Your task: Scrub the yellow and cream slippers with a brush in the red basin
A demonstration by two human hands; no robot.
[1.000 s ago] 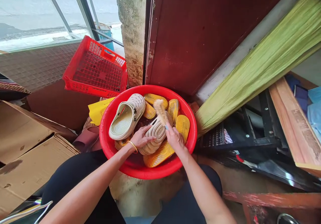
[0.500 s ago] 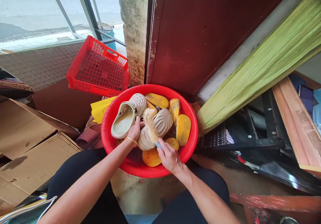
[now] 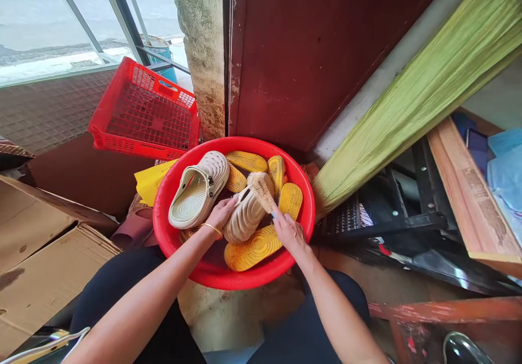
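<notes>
A red basin (image 3: 162, 220) holds several pieces of footwear. My left hand (image 3: 222, 213) is closed on the left edge of a cream clog (image 3: 244, 220), which is tilted with its ridged sole side toward the right. My right hand (image 3: 287, 229) grips the blue handle of a scrub brush (image 3: 261, 191), its pale bristles lying against the far part of that clog. Another cream clog (image 3: 191, 203) rests upright at the basin's left, its strap and ringed insole showing. Yellow-soled slippers (image 3: 253, 248) lie around and beneath, some partly hidden.
Behind the basin at left stands a red plastic crate (image 3: 153, 116), with a yellow sheet (image 3: 153, 182) below it. Cardboard boxes (image 3: 53, 277) fill the left side. A dark red door (image 3: 305, 54), a green curtain (image 3: 408, 103) and a wooden board (image 3: 468, 190) are beyond and right.
The held clog has turned more onto its side. The brush has moved right and away from me, to the clog's far part. The whole view has shifted slightly.
</notes>
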